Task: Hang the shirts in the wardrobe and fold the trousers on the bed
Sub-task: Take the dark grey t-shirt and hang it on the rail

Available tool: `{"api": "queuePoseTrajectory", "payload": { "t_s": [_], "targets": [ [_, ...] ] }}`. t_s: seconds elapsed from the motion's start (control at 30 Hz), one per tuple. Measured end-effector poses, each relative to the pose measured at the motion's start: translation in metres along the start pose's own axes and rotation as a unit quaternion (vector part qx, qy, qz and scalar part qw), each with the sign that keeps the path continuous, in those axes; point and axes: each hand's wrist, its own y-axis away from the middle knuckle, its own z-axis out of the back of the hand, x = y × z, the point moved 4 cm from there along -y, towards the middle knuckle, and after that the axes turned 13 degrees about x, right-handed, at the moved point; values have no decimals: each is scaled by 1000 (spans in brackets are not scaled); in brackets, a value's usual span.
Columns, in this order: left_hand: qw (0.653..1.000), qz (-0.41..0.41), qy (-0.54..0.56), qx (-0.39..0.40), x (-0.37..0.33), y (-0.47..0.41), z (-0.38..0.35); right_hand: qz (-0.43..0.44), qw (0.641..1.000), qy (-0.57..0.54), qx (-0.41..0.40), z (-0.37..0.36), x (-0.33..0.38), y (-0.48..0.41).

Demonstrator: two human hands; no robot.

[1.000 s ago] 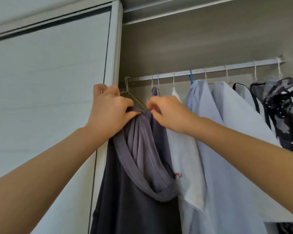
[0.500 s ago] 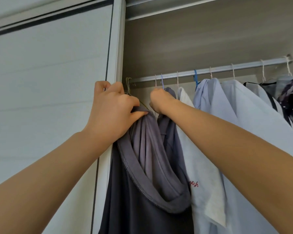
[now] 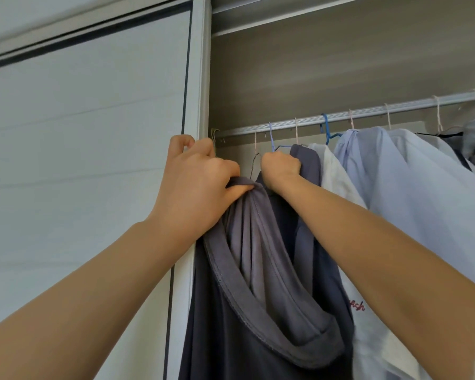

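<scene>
- The left hand (image 3: 195, 176) is curled round a bunched fold of the grey shirt (image 3: 258, 270) at the top of its neckline. The thumb presses the cloth from below, and the fingertips are tucked out of sight behind the knuckles.
- The right hand (image 3: 280, 167) is a tight fist against the shirt's other shoulder, gripping the darker fabric there. Its fingers face away, so whether they also catch a hanger cannot be told.
- The grey shirt hangs at the left end of the open wardrobe, just below the rail (image 3: 368, 112). Its wide neckline sags in a deep loop between the two arms, and its lower part is cut off by the bottom edge.
- The shirt's hanger is hidden inside the cloth. Only a thin wire (image 3: 254, 160) rises between the hands towards the rail.
- A pale hook (image 3: 214, 135) shows just behind the left hand's knuckles; what it carries is covered.
- To the right hang a white shirt (image 3: 337, 171) with red lettering partly hidden by the right forearm, then a pale blue shirt (image 3: 373, 171) on a blue hanger (image 3: 325, 130).
- Dark garments at the far right are cut off and too blurred to name.
- The sliding door (image 3: 88, 160) fills the left side.
</scene>
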Motion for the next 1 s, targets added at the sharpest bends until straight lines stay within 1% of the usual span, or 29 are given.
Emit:
{"api": "queuePoseTrajectory", "payload": {
  "t_s": [0.13,0.23,0.3,0.43,0.53,0.63,0.73,0.83,0.9,1.0],
  "targets": [
    [999,-13,-35,-2,-2,1,-1,6,998,-49,-28,15,4,-5],
    [999,-18,-42,2,-1,0,-1,7,997,-61,-49,28,6,-6],
    [999,-18,-41,4,-1,0,-1,5,997,-48,-63,33,7,-1],
    [998,-21,-60,14,-3,1,1,12,994,25,-106,44,6,19],
    [994,-49,-77,61,-8,0,0,23,992,48,-116,55,-2,39],
    [988,-56,-100,103,-13,0,1,30,992,33,-115,69,-16,64],
    [985,-34,-100,135,-15,-2,5,41,993,6,-109,81,-34,90],
    [988,3,-70,139,-29,-5,13,60,993,-43,-93,90,-55,121],
    [984,52,-52,164,-42,-8,18,70,991,-84,-79,89,-71,139],
    [968,151,-3,201,-53,-11,23,89,983,-150,-53,78,-100,159]
  ]
}}
